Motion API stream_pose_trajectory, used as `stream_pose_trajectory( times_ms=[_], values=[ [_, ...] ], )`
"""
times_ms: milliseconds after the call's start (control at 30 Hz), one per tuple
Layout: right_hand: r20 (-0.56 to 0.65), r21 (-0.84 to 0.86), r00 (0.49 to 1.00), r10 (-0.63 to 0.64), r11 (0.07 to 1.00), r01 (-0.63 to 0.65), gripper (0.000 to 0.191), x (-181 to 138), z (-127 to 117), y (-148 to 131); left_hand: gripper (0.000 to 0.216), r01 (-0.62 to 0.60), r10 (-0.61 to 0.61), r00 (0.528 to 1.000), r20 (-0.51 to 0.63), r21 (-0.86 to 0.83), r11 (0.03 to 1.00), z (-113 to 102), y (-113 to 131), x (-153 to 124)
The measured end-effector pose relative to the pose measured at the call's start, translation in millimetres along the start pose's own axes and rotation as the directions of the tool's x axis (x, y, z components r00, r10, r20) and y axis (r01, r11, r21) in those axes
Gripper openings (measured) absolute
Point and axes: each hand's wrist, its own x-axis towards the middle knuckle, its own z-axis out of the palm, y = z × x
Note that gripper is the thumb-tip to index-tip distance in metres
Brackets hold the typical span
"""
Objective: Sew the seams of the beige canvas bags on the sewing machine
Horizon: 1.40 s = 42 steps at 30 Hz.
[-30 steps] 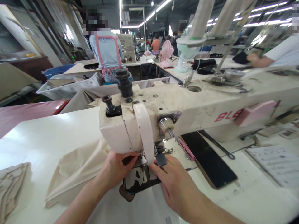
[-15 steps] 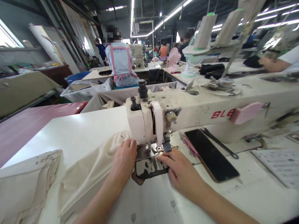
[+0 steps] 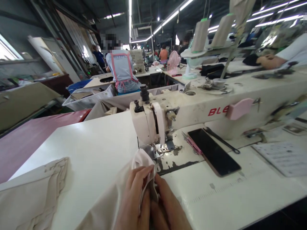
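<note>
Taking the sewing machine (image 3: 153, 124) as landmark: far to its left a stack of cut cloth pieces (image 3: 31, 195) lies untouched on the table (image 3: 96, 147). Just in front of the needle, the left hand (image 3: 134, 204) and right hand (image 3: 168, 207) pinch a cream cloth (image 3: 112, 198) together, fingers pressed on its folded edge. The edge sits short of the presser foot, so I judge stitching on this piece is not yet begun. Right of the machine head lies a phone (image 3: 213, 155).
</note>
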Motion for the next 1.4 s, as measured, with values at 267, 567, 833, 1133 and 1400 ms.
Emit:
stream_pose_trajectory(
  times_ms=[267,567,833,1133,1400],
  values=[
    [0.023,0.118,0.998,0.054,0.991,-0.057,0.033,22,-15,-13,0.028,-0.096,0.1,0.995,-0.01,0.211,0.973,-10,6,5],
    [-0.13,0.345,0.991,0.042,0.939,0.006,0.034,10,16,-27,0.011,0.231,-0.253,0.938,-0.237,-0.119,0.966,-5,35,14],
    [-0.056,-0.182,0.968,-0.245,0.956,0.231,0.042,22,-14,-23,0.024,-0.12,0.178,0.961,-0.21,0.263,0.957,-18,28,15],
    [0.359,0.066,0.913,0.193,0.971,-0.231,0.018,51,-78,-55,0.029,0.325,-0.205,0.804,0.558,-0.124,0.938,-61,39,40],
    [0.404,0.061,0.878,0.258,0.949,-0.308,0.014,50,-82,-55,0.036,0.526,-0.22,0.678,0.701,-0.254,0.812,-52,24,38]
  ],
)
